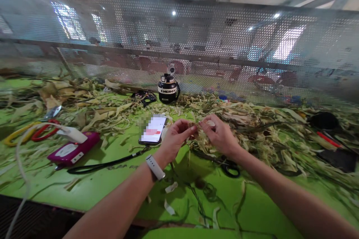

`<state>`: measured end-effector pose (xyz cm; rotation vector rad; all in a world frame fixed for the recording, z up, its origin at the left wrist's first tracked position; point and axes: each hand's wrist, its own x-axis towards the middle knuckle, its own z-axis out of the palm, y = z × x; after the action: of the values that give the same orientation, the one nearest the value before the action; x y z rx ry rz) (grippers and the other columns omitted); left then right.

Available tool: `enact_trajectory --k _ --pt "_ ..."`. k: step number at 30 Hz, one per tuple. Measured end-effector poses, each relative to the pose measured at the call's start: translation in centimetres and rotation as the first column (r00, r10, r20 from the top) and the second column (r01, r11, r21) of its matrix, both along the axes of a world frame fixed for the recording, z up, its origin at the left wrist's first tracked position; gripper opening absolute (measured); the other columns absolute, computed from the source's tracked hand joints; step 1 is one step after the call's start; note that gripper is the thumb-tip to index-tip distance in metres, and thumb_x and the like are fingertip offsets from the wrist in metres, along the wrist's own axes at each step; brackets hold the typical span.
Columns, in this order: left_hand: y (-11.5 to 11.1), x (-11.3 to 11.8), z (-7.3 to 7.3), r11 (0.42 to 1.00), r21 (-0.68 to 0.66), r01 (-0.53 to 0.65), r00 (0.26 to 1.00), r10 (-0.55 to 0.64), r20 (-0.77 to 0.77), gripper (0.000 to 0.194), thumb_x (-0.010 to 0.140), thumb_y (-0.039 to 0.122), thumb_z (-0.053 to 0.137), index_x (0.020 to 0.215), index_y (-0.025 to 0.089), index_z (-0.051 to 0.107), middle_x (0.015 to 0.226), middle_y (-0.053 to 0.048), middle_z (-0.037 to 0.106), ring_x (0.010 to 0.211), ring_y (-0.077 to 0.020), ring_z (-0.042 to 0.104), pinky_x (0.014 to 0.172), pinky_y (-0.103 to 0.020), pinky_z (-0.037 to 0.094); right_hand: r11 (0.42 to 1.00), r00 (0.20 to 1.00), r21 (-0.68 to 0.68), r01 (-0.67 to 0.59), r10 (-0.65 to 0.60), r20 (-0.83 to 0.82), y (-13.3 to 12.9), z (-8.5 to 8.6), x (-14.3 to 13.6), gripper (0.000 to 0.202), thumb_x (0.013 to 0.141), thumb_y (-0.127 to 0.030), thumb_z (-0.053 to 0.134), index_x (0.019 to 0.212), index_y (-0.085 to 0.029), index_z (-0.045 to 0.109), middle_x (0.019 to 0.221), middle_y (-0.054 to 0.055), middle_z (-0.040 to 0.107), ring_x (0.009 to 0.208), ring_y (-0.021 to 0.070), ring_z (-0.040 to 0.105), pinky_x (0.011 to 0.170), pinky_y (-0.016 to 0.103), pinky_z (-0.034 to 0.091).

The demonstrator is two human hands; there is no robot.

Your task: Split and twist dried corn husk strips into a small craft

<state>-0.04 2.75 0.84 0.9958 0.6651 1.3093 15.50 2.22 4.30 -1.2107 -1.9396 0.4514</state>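
Above the green table (pixel 112 190), my left hand (pixel 176 136) and my right hand (pixel 220 134) meet near the middle of the view. Thumbs and fingers of both are pinched around a small pale piece of dried leaf, partly hidden by the fingers. A white band circles my left wrist. Just left of my left hand lies a phone (pixel 153 130) with a lit screen and a black strap (pixel 103 165). Black-handled scissors (pixel 231 168) rest on the table below my right hand.
Dried leaf strips (pixel 269 130) are heaped at the back and right. A black bottle (pixel 167 90) stands before a perforated metal screen (pixel 196 44). Left are a purple power socket (pixel 74 149) with a white plug and cable, and yellow and red rings (pixel 46 130).
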Motion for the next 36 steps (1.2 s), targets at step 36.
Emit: enact_trajectory --k 36 --pt "0.1 -1.0 0.2 0.98 -0.142 0.141 0.99 -0.14 0.015 0.026 0.058 0.028 0.079 0.071 0.015 0.06 0.067 0.001 0.065 0.055 -0.006 0.055 0.049 -0.018 0.035 0.907 0.901 0.008 -0.421 0.419 -0.107 -0.3 3.9 2.5 0.022 0.083 -0.036 0.056 0.087 -0.019 0.069 0.09 0.007 0.065 0.073 0.0131 0.061 0.063 0.026 0.051"
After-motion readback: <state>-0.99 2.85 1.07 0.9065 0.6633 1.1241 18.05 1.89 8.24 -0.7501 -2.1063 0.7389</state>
